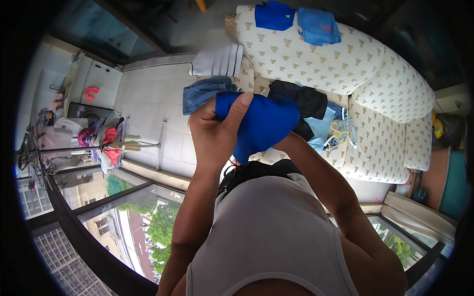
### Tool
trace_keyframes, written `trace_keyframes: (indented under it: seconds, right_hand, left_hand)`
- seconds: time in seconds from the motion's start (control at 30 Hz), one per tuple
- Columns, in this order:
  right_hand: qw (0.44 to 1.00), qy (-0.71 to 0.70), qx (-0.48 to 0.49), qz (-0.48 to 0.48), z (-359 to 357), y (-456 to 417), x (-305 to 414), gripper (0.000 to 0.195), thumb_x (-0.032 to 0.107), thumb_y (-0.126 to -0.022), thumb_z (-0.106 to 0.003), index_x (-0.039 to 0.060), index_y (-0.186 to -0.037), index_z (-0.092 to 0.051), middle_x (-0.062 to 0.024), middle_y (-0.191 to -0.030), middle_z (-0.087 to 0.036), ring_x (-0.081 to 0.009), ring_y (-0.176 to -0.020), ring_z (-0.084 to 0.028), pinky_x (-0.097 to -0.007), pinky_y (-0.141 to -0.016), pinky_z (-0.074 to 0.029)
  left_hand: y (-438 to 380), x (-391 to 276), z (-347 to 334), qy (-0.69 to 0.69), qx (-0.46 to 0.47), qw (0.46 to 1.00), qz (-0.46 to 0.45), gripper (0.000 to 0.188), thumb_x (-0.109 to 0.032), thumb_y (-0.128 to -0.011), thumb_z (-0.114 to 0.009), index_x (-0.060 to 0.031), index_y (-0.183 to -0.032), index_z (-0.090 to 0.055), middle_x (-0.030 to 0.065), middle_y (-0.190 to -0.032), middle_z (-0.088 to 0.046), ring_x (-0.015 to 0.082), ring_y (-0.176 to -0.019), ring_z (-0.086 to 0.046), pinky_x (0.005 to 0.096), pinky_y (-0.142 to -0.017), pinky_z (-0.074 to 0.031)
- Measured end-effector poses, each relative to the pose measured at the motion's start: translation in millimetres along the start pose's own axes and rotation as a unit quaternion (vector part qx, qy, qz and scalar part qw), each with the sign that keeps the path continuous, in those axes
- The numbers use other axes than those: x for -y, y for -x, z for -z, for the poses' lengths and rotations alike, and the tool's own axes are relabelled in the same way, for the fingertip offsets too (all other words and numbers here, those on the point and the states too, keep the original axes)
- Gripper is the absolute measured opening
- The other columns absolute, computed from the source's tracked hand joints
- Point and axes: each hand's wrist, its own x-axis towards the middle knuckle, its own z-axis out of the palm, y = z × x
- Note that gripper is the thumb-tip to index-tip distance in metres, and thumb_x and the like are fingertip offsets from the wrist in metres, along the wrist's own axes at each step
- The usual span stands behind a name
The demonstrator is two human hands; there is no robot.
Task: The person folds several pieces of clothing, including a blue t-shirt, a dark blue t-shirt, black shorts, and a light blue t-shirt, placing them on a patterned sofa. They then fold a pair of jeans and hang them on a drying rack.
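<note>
A bright blue cloth garment [264, 120] is bunched up in front of my torso. My left hand [221, 127] grips its upper left part, thumb lying on top of the fabric. My right hand [283, 144] is at the garment's lower right edge, its fingers mostly hidden behind the cloth, so its hold cannot be told. Beyond my left hand lie folded blue denim [203, 92] and a white garment with dark stripes [218, 61]. Black clothing [300, 99], a light blue garment [320, 127] and several plastic hangers [340, 135] rest on the sofa seat.
The patterned white sofa [303, 61] stands before me, with a folded blue garment [274, 16] and a lighter blue one [319, 26] over its backrest. On the left, a metal clothes rail [70, 149] bears hangers and laundry. Framed windows [122, 229] are behind and beside me.
</note>
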Motion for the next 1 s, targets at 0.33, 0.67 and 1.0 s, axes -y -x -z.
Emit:
trace_keyframes:
  seconds: [0.33, 0.67, 1.0]
  right_hand:
    - [0.986, -0.133, 0.004, -0.096, 13, 61, -42, 0.095, 0.085, -0.093, -0.032, 0.0062, -0.141, -0.056, -0.0196, -0.129, -0.068, -0.0364, -0.12, -0.067, -0.0566, -0.099, -0.055]
    - [0.981, -0.155, -0.107, 0.044, 47, 53, -30, 0.051, 0.024, -0.095, -0.067, -0.0008, -0.138, -0.055, -0.0197, -0.124, -0.068, -0.0322, -0.109, -0.071, -0.0463, -0.093, -0.061]
    - [0.972, -0.113, -0.148, 0.142, 55, 57, -15, 0.057, 0.004, -0.091, -0.065, -0.0016, -0.144, -0.047, -0.0185, -0.125, -0.066, -0.0293, -0.109, -0.071, -0.0449, -0.093, -0.062]
  left_hand:
    - [9, 37, 5, -0.169, 0.209, 0.933, -0.241, 0.014, -0.005, -0.082, -0.081, -0.0013, -0.096, -0.077, 0.0097, -0.114, -0.073, 0.0284, -0.102, -0.072, 0.0417, -0.094, -0.056]
    - [24, 84, 25, -0.281, 0.395, 0.848, -0.215, 0.012, 0.001, -0.074, -0.081, 0.0018, -0.078, -0.069, 0.0126, -0.142, -0.06, 0.034, -0.135, -0.055, 0.0535, -0.114, -0.046]
    - [13, 123, 48, -0.144, 0.188, 0.971, -0.044, 0.022, 0.004, -0.081, -0.079, -0.0023, -0.101, -0.073, 0.0166, -0.129, -0.065, 0.0312, -0.121, -0.065, 0.0425, -0.102, -0.055]
